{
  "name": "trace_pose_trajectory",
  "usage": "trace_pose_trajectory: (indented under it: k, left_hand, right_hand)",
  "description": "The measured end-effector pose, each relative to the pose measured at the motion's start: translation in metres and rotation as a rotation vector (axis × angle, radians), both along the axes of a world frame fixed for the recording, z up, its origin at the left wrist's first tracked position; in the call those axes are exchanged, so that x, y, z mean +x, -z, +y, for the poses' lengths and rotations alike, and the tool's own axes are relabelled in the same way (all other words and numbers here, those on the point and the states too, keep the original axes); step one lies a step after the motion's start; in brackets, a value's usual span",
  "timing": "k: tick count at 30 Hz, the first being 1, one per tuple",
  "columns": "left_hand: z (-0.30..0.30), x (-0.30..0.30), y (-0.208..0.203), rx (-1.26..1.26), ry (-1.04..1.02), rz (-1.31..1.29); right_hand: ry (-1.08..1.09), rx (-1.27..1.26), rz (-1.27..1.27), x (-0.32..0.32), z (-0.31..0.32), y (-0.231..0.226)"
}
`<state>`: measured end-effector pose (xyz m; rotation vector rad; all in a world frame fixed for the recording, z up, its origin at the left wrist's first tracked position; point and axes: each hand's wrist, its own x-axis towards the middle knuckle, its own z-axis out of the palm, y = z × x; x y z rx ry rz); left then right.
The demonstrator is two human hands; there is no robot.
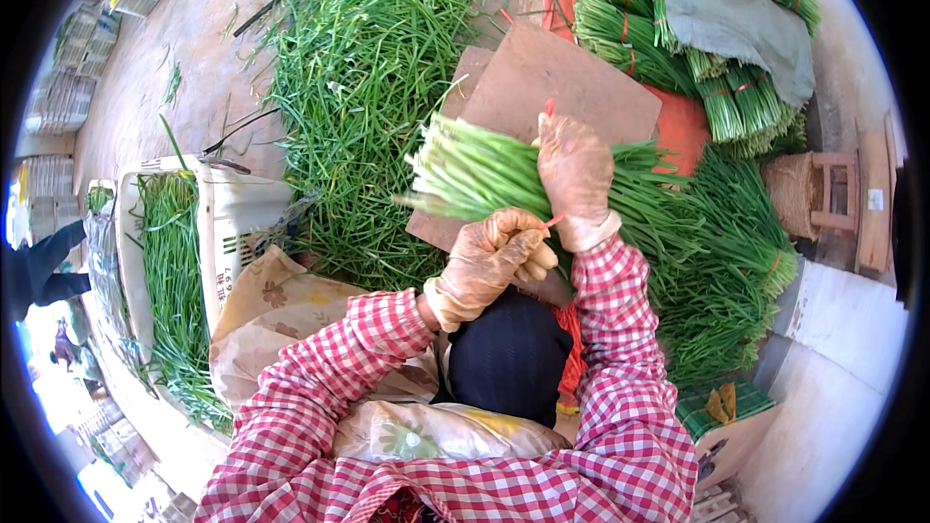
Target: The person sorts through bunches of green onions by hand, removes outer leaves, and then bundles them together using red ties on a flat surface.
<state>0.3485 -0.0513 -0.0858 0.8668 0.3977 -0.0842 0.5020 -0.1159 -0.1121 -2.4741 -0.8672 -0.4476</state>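
A bundle of garlic chives [477,161] lies across in front of me, pale stems to the left and green leaves to the right. Over its middle, my right hand [575,172] is closed in a fist, with the end of a red tie [550,107] poking out above it. My left hand [496,266], nearer to me, pinches a piece of red tie that shows at its fingertips. Both hands wear stained, pale gloves. Whether the two red pieces are one strip around the bundle is hidden. Under the bundle lies a brown board [567,77].
Loose green leaves [373,68] are heaped left of the board. A white crate [208,232] of greens stands at the left. Tied chive bundles [620,24] lie at the far right, partly under a grey cloth [731,34]. More chives [722,271] are piled right, near a wooden stool [833,189].
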Motion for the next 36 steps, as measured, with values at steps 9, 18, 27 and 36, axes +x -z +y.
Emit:
trace_pose_trajectory:
  k: [9,18,27,36]
  left_hand:
    - [0.003,0.033,-0.001,0.048,-0.064,0.049]
    - [0.015,0.065,-0.009,0.217,0.017,0.177]
    - [0.015,0.068,-0.010,0.251,-0.004,0.188]
    - [0.013,0.071,-0.010,0.252,-0.044,0.210]
  right_hand:
    - [-0.124,0.291,0.746,-0.013,-0.019,-0.017]
    - [-0.289,0.362,0.970,0.014,-0.051,-0.009]
    - [-0.335,0.340,1.045,0.013,-0.053,-0.025]
    - [-0.382,0.337,1.121,0.016,-0.054,-0.025]
